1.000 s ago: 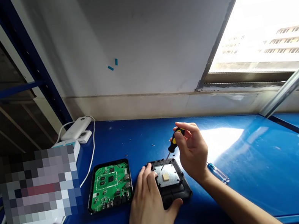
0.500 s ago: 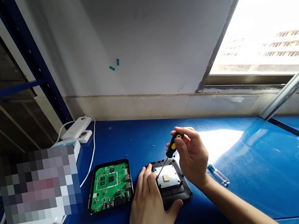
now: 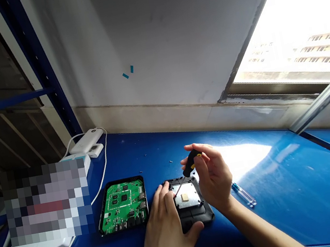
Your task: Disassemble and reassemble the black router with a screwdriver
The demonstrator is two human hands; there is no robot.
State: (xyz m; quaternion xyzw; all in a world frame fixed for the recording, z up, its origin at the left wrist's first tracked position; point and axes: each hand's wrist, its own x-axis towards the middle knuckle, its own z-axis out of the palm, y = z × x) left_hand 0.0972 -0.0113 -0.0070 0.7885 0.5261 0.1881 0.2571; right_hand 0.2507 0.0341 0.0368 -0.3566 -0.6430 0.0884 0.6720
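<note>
My right hand (image 3: 214, 174) is closed round the black and yellow handle of a screwdriver (image 3: 194, 162). Its thin shaft slants down to the left edge of a silvery metal plate (image 3: 190, 191), close to my left fingertips. That plate, with a small beige pad (image 3: 185, 197) on it, lies inside a black plastic cover (image 3: 197, 216). Along the cover's left side, my left hand (image 3: 165, 225) grips it, fingers at the far left corner and thumb over the near edge. To the left lies a black case half (image 3: 101, 232) bearing a green circuit board (image 3: 121, 203).
Several small screws, one a dark screw (image 3: 171, 161), lie behind the parts on the blue table (image 3: 281, 205). A clear-handled screwdriver (image 3: 244, 195) rests right of my right wrist. White cables (image 3: 104, 168) and white devices (image 3: 86, 140) occupy the left side.
The screwdriver handle has turned a little in my right fingers, and the forefinger now reaches further left over it. My left hand keeps its place on the cover. The view has shifted slightly.
</note>
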